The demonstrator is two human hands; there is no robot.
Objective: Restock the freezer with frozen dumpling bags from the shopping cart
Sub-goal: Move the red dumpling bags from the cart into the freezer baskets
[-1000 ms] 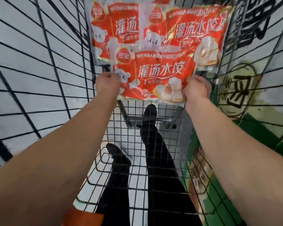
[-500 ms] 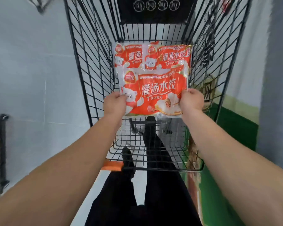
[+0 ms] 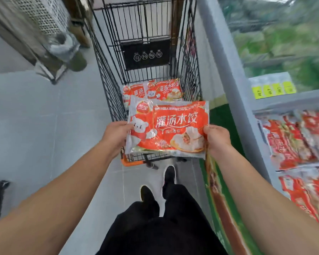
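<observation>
Lifted clear above the cart [image 3: 107, 74], the dumpling bag [image 3: 170, 128] hung between left hand [image 3: 116, 134] and right hand [image 3: 216, 138], fingers pinching its side edges, near the freezer [image 3: 228, 70].

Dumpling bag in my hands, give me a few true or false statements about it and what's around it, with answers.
1. Both hands, the left hand and the right hand, hold the dumpling bag. True.
2. The shopping cart holds no more bags. False: other red bags lie in it.
3. The freezer is on the person's right. True.
4. The held bag is mostly blue. False: it is red-orange.
</observation>
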